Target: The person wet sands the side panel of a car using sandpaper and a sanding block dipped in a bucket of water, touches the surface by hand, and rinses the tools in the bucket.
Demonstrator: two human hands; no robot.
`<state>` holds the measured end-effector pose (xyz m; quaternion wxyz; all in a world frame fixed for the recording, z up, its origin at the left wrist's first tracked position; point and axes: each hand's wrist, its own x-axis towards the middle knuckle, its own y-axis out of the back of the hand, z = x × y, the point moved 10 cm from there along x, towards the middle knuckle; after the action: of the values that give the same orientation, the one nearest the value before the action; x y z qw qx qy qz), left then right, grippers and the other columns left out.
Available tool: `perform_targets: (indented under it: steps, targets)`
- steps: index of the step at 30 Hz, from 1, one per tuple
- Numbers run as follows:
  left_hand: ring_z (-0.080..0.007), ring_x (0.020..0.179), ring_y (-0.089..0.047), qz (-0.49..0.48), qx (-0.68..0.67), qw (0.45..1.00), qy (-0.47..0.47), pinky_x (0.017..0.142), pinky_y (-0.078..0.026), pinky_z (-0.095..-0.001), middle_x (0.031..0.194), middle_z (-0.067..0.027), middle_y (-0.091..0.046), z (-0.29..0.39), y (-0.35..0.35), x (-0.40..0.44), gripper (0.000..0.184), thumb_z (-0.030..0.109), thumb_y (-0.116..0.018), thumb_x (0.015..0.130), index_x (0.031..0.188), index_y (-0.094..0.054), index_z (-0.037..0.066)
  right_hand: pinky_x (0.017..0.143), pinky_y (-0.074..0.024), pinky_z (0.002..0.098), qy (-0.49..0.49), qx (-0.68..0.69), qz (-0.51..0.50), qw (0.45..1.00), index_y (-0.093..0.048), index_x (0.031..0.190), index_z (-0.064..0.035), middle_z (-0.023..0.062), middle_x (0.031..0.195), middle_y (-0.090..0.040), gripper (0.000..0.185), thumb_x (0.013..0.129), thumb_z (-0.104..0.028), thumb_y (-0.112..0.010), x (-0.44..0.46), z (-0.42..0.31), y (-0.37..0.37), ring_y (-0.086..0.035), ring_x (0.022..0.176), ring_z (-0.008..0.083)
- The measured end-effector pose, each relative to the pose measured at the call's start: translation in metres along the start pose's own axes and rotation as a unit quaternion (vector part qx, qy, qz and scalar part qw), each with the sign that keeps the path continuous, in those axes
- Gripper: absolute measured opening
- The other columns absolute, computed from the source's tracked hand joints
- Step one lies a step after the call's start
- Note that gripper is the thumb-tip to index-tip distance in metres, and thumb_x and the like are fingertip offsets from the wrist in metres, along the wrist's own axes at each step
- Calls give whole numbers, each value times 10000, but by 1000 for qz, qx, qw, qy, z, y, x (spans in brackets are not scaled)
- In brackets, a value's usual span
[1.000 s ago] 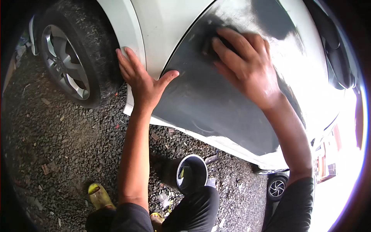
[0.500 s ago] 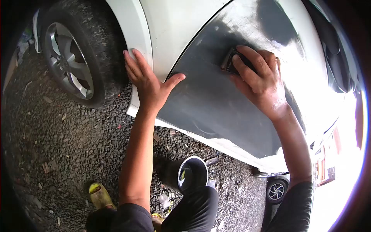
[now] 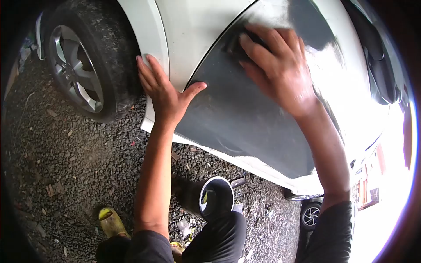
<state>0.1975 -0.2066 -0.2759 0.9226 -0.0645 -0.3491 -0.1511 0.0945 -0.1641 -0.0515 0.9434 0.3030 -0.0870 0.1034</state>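
Observation:
My left hand [image 3: 165, 97] rests on the white fender [image 3: 186, 37] beside the wheel arch, fingers stretched out and thumb spread toward the door edge. My right hand [image 3: 283, 72] is closed over a dark sanding block [image 3: 239, 46], pressed to the upper left of the grey, dull area on the car door [image 3: 245, 118]. Motion blurs the block and fingertips, and the fingers cover much of it. Bare white paint borders the grey area on the right and along the bottom.
A front wheel [image 3: 83, 65] stands left of my left hand. On the gravel [image 3: 87, 153] below sits a dark bucket [image 3: 217, 197] with liquid and something yellowish inside, close to my knee. A side mirror [image 3: 379, 65] juts out at the right. Another car's wheel [image 3: 311, 215] shows at lower right.
My right hand has slid up and to the left across the grey area with the sanding block, toward the door's edge. The left hand stays in place on the fender.

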Motion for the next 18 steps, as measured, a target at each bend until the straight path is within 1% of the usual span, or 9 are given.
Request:
perform_targets:
  steps: [1,4,7,10,13,16,18]
  targets:
    - [-561,1495,-59,-3,-2,1000,4,1185,-155,-639,1622,-377,58,-1,0,0,1407,766,-739,723,1612,53,16,903,-486,421,-1,-4,3,1000,-678,1145,-151,13,1265,-612,397,763,-149,-783,8,-1,-1,-576,1078,262]
    - [-560,1496,-56,-7,-7,1000,9,1186,-154,-638,1623,-375,55,-1,-1,0,1405,765,-739,724,1613,53,20,902,-487,419,-6,-1,8,1000,-678,1149,-149,15,1270,-612,398,765,-155,-784,-10,2,-1,-575,1082,259]
    - [-558,1497,-54,2,-1,1000,5,1187,-153,-637,1624,-374,53,-1,0,1,1400,763,-737,727,1614,55,24,898,-488,422,-33,0,-28,999,-679,1155,-145,18,1276,-612,406,764,-157,-788,-35,6,3,-577,1083,258]
    - [-558,1497,-54,7,-1,1000,-4,1187,-150,-637,1624,-374,53,0,1,2,1397,761,-736,729,1614,56,25,899,-488,419,1,5,-1,1000,-688,1152,-140,26,1281,-613,390,774,-162,-781,-15,3,2,-577,1074,251]
    - [-559,1496,-54,0,-5,1000,0,1186,-145,-638,1624,-374,52,0,1,1,1396,761,-735,731,1614,57,25,898,-484,415,-11,-16,9,1000,-697,1135,-136,36,1290,-613,356,787,-171,-765,10,-3,-4,-577,1065,239]
    - [-558,1498,-50,-4,-8,1000,6,1187,-141,-635,1624,-374,51,-1,1,1,1393,761,-731,736,1614,61,25,888,-485,411,-21,-9,11,1000,-703,1123,-138,40,1290,-615,340,788,-173,-753,-23,-4,-6,-574,1060,241]
    - [-555,1501,-46,-5,-10,1000,8,1189,-140,-630,1624,-375,51,-1,1,0,1387,758,-729,741,1614,60,24,876,-487,421,-10,-19,-21,1000,-701,1126,-138,38,1298,-611,357,774,-166,-754,-46,-12,-8,-570,1059,258]
